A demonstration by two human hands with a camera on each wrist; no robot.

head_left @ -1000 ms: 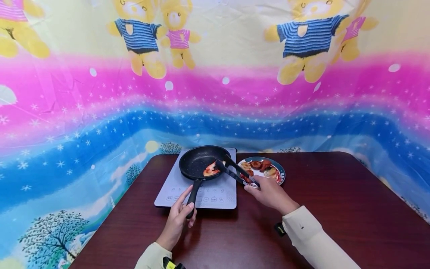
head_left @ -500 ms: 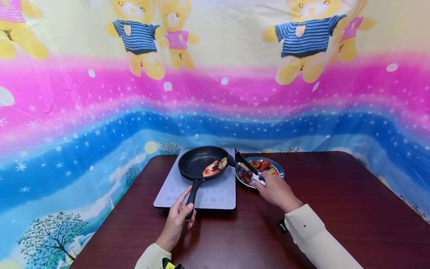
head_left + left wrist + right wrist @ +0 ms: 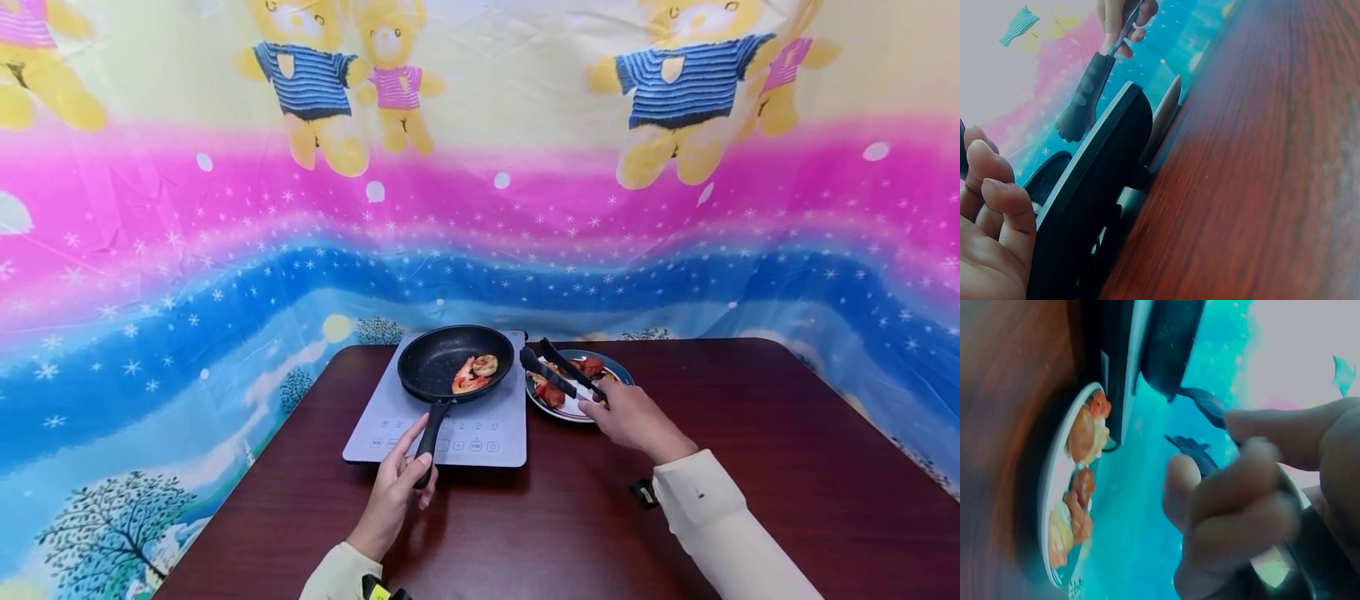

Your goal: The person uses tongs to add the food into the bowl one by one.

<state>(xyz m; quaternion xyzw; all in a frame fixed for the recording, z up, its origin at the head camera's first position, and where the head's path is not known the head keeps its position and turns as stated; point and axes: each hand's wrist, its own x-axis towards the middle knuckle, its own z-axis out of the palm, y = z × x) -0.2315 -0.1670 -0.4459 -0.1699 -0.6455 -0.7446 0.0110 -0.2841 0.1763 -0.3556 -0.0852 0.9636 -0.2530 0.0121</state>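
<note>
My left hand (image 3: 397,493) grips the black handle (image 3: 431,446) of a frying pan (image 3: 438,354), which stands on a flat white induction cooker (image 3: 491,429). Inside the pan, a reddish-white shrimp-like piece (image 3: 468,380) lies against a round browned slice (image 3: 486,364). My right hand (image 3: 639,422) holds black-tipped food tongs (image 3: 547,373) above the plate (image 3: 573,409), right of the pan. The tong tips are spread, with nothing between them. Several food pieces (image 3: 1080,434) lie on the plate, among them brown and reddish ones; the tongs and hand partly cover them in the head view.
Dark red-brown table (image 3: 720,433) surface extends right of the plate and in front of the cooker. A patterned cloth (image 3: 480,208) with bears and snowflakes hangs behind and at the sides. The cooker's right edge stands close beside the plate.
My right hand and the tongs have moved right, from the pan to above the plate. The round slice, let go, now lies in the pan. My left hand stays on the handle.
</note>
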